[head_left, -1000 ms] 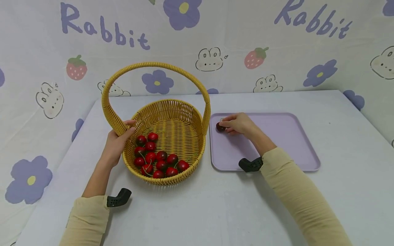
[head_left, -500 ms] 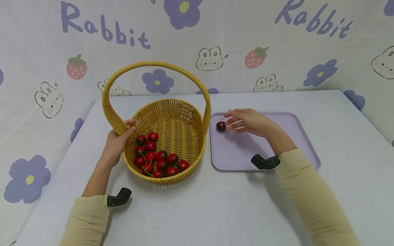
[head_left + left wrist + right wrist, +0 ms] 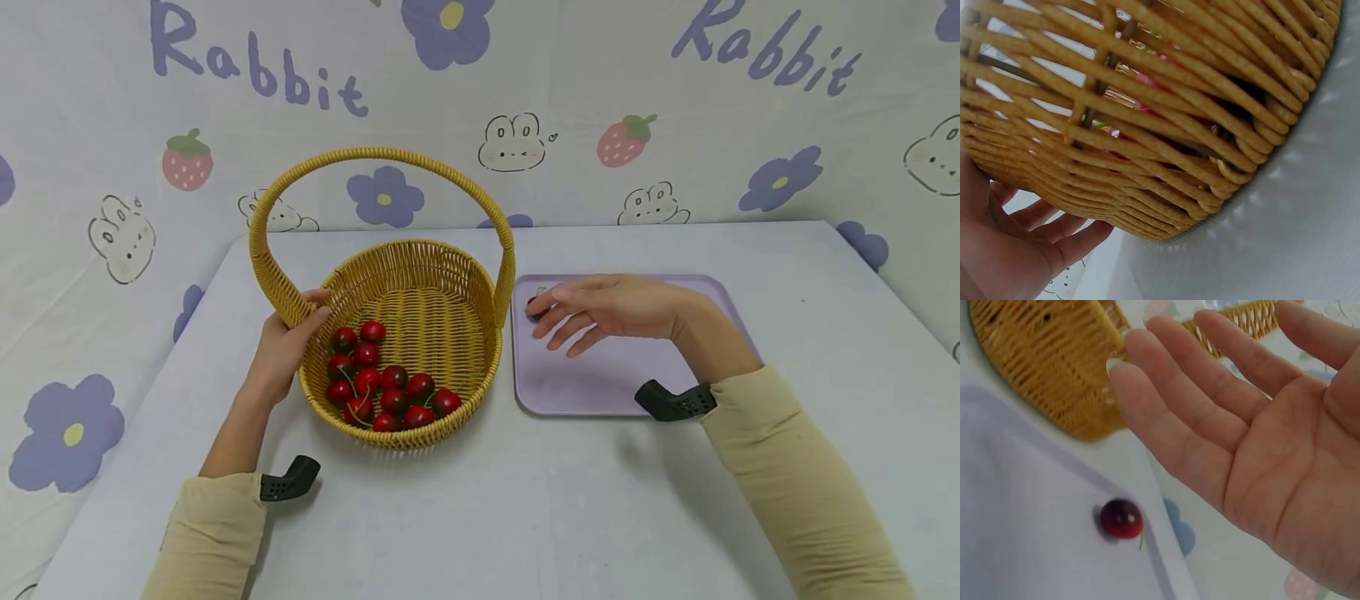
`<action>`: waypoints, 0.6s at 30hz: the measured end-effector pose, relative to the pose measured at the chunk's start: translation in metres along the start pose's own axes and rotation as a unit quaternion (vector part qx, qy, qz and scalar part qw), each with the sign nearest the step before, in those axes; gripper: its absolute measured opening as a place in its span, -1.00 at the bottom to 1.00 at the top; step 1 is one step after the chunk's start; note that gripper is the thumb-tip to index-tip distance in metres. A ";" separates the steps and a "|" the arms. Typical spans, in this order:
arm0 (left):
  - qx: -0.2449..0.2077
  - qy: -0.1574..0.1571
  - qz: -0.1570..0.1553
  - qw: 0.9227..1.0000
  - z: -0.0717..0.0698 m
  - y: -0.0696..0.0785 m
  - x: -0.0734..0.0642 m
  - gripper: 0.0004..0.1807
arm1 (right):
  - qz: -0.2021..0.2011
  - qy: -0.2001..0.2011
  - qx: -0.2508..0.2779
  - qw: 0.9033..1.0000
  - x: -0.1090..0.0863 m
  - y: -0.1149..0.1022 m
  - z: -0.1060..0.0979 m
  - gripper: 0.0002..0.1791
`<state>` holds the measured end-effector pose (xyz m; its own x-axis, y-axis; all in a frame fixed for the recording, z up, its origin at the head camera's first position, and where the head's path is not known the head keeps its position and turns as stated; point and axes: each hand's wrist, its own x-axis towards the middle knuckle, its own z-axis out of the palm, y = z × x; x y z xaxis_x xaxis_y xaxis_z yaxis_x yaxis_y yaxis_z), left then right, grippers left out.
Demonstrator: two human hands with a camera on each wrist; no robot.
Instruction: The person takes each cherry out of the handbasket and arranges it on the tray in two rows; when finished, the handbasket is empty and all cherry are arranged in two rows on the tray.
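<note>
My left hand (image 3: 283,350) grips the left side of the yellow wicker basket (image 3: 450,287) at the foot of its handle, thumb over the rim. In the left wrist view, fingers (image 3: 1082,240) lie along the outside of the weave. Dark red cherries (image 3: 367,383), some with green stems, fill the near left part of the basket. Above the lilac tray (image 3: 555,396), my right hand (image 3: 622,307) hovers with its fingers loosely extended, holding nothing. One cherry (image 3: 1121,519) lies in the tray's far left corner, apart from that hand; in the head view the fingers partly cover it.
Both things stand on a white-covered table (image 3: 465,517), the tray right of the basket with a narrow gap between them. A patterned cloth (image 3: 570,83) hangs behind. The basket's tall handle (image 3: 382,154) arches over its bowl.
My right hand has let go of the cherry, and its fingers have spread. The hand and forearm have shifted right, leaving the cherry on the tray. My left hand stays on the basket.
</note>
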<state>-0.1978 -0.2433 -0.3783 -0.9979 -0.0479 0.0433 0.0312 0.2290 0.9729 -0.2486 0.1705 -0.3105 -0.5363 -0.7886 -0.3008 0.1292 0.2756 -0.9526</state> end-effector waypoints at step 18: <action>-0.009 -0.002 -0.006 1.000 0.000 0.002 -0.002 -0.50 | -0.052 -0.123 -0.117 0.984 0.034 -0.044 0.062 -0.61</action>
<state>-0.1960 -0.2429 -0.3766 -0.9984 -0.0469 0.0313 0.0208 0.2104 0.9774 -0.2210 0.0971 -0.2820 -0.3146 -0.9206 -0.2315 -0.1259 0.2822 -0.9510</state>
